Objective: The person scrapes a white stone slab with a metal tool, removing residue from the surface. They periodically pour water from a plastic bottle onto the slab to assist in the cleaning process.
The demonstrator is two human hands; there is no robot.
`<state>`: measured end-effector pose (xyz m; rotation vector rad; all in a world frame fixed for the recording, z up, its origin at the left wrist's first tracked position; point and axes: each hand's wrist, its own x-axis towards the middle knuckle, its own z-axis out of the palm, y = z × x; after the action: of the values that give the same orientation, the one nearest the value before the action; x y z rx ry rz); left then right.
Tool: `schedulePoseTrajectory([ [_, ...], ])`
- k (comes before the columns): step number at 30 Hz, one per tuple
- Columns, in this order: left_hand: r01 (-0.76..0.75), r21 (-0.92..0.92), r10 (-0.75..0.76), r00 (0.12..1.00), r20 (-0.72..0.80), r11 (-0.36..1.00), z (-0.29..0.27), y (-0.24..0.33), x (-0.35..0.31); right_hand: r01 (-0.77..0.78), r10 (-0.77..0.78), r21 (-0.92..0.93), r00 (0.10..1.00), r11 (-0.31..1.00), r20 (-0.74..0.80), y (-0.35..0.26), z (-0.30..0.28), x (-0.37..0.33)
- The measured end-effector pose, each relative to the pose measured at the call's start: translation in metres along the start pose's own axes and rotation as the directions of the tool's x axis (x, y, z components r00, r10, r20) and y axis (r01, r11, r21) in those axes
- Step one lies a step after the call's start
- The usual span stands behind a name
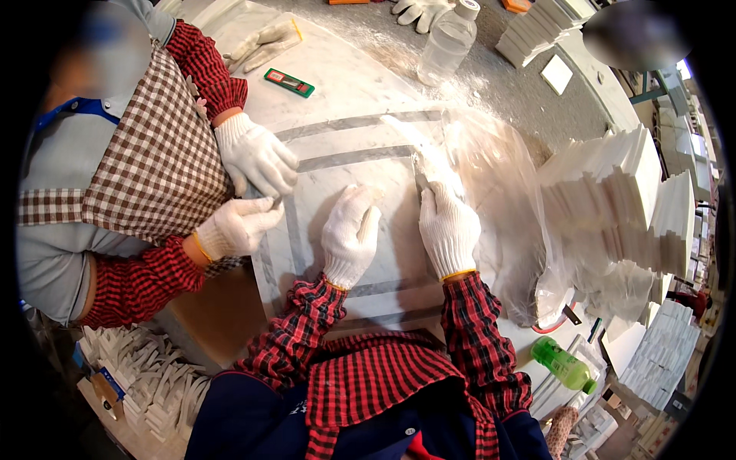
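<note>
Both my hands wear white knit gloves over a marble-patterned white sheet [360,172] with grey stripes. My left hand [350,236] rests low over the sheet, fingers curled in and thumb alongside; whatever they hold, if anything, is hidden. To its right, my right hand [449,234] has its fingers pressed together at the near end of a bright white strip [425,146] and a thin dark edge. What lies between those fingertips is too small to make out. A crumpled clear plastic sheet [498,184] lies just right of that hand.
At the left, a co-worker's gloved hands [257,157] meet over the table edge. A green case [290,83], a loose glove [264,46] and a clear bottle [448,44] lie farther off. White stacks [606,192] rise at right; a green bottle [563,364] lies near them.
</note>
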<state>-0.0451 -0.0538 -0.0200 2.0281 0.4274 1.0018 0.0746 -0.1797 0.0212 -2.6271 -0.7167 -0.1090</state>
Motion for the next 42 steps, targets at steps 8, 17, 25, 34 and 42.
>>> schedulePoseTrajectory([
  [8,-0.012,-0.009,0.012,1.0,0.014,1.0,0.0,-0.005,0.004,0.012,-0.012,0.007,1.0,1.0,0.006,-0.003,0.002,0.006],
  [17,0.016,0.007,-0.016,1.0,0.021,1.0,-0.001,-0.009,0.005,0.01,-0.011,-0.01,1.0,1.0,-0.011,-0.015,0.007,0.005],
  [25,-0.018,0.023,0.016,0.997,0.073,1.0,-0.002,-0.01,0.013,0.011,-0.011,0.0,0.995,1.0,-0.102,-0.021,0.019,0.006],
  [34,-0.005,0.016,0.004,0.998,0.062,1.0,-0.001,-0.009,0.016,0.003,0.009,0.069,0.986,0.998,-0.167,-0.023,0.033,0.009],
  [42,-0.011,0.007,0.011,0.997,0.076,1.0,-0.002,-0.009,0.015,-0.114,0.117,0.088,0.993,0.99,-0.032,-0.023,0.032,0.01],
])
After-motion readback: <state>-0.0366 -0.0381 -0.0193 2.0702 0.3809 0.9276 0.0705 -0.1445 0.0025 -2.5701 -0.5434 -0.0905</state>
